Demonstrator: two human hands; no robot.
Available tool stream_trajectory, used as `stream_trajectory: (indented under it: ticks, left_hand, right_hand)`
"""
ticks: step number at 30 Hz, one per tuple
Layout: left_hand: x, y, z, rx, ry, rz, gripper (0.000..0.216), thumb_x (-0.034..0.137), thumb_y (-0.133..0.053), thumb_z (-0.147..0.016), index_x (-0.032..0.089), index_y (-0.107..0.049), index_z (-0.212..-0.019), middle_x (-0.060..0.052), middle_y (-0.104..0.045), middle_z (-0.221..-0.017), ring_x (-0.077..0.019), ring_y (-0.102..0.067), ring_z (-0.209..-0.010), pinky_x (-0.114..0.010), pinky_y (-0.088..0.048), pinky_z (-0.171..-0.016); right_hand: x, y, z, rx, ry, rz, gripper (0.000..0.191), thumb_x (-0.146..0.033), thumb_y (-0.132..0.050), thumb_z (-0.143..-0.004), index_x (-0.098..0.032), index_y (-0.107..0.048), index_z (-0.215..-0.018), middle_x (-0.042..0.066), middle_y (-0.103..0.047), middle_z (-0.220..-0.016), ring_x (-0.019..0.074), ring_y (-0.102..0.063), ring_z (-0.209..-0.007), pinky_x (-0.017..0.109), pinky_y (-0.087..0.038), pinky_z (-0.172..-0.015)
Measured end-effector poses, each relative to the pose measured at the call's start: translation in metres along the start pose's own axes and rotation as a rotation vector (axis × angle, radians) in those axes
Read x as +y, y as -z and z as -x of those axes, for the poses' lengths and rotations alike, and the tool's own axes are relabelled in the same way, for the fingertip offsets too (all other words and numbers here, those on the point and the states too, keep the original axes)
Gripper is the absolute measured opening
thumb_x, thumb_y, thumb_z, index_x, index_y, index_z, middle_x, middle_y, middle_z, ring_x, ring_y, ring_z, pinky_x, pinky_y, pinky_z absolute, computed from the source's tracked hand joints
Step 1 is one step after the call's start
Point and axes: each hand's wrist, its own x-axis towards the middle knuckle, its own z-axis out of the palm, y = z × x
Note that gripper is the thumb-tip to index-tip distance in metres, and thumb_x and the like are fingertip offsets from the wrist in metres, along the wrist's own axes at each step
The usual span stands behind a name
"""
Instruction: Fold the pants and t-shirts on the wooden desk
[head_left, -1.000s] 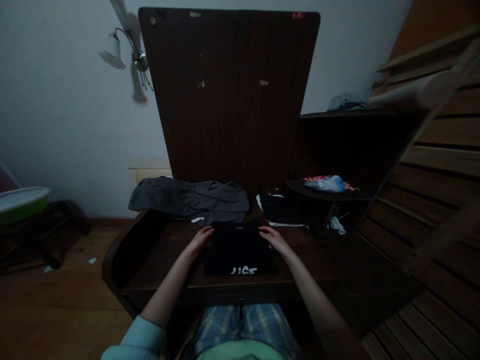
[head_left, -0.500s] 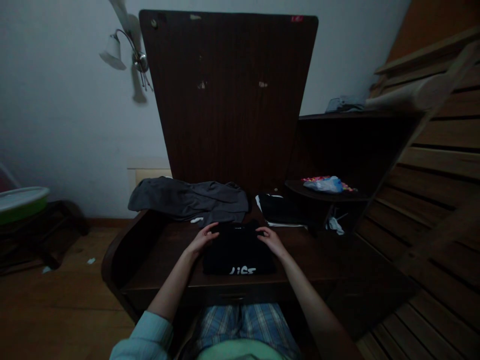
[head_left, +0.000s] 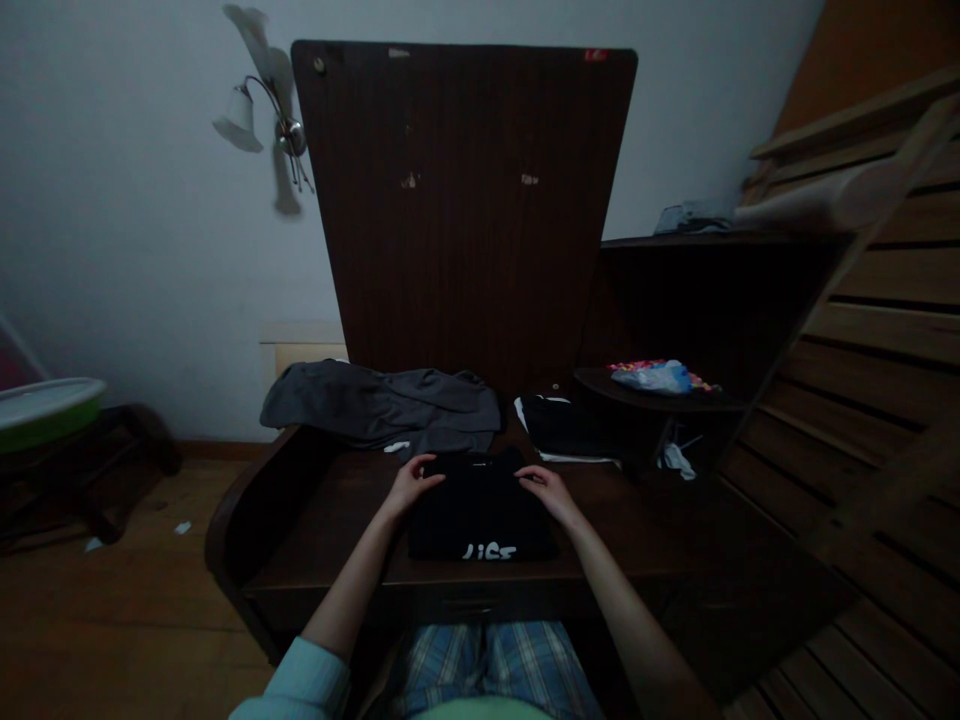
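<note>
A folded black T-shirt (head_left: pixel 484 505) lies on the dark wooden desk in front of me, its white lettering toward my body and a small label at the neckline. My left hand (head_left: pixel 409 488) is at the upper left corner, thumb and fingers curled on the fabric. At the opposite upper corner, my right hand (head_left: pixel 551 491) has its fingertips on the shirt's edge. The dark cloth hides the exact grip of both hands. Just beyond the shirt is a crumpled grey garment (head_left: pixel 382 405).
Folded black and white clothes (head_left: pixel 566 428) lie at the back right of the desk (head_left: pixel 300 545). A tall brown board (head_left: pixel 472 210) rises behind. To the right are a shelf (head_left: pixel 660 402) holding a plastic bag (head_left: pixel 654 377) and a slatted wooden frame (head_left: pixel 885 330).
The view has tilted slightly upward, so everything sits a little lower in the picture. Both hands stay at the shirt's upper corners, with little other movement.
</note>
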Motion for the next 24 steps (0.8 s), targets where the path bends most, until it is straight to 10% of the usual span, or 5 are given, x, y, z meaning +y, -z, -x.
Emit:
stream_trajectory:
  ticks: [9,19,24]
  left_hand:
    - [0.008,0.002,0.002,0.221,0.012,-0.237,0.050,0.037,-0.070,-0.054,0.015,-0.061,-0.098,0.002,-0.053,-0.054,-0.0175,-0.055,-0.060,-0.024,-0.039,-0.059]
    - [0.012,0.001,0.007,-0.028,-0.172,-0.052,0.049,0.016,-0.058,-0.063,0.020,-0.056,-0.111,-0.004,-0.059,-0.112,-0.0192,-0.050,-0.108,-0.029,-0.036,-0.092]
    - [0.009,0.000,0.002,-0.050,-0.177,-0.055,0.031,0.017,-0.060,-0.062,0.017,-0.064,-0.093,-0.006,-0.063,-0.104,-0.0202,-0.054,-0.103,-0.032,-0.035,-0.093]
  right_hand:
    - [-0.002,0.001,0.001,0.025,-0.102,-0.101,0.022,-0.031,-0.065,-0.053,-0.020,-0.066,-0.071,0.002,-0.067,-0.077,0.0192,-0.060,-0.078,0.031,-0.043,-0.075]
    - [-0.003,0.000,0.004,0.009,-0.109,-0.095,0.029,-0.038,-0.067,-0.054,-0.021,-0.068,-0.078,0.003,-0.069,-0.077,0.0222,-0.061,-0.078,0.034,-0.046,-0.071]
    - [-0.001,-0.002,0.007,0.000,-0.108,-0.050,0.035,-0.037,-0.063,-0.058,-0.020,-0.067,-0.089,0.003,-0.068,-0.074,0.0206,-0.061,-0.073,0.033,-0.047,-0.068]
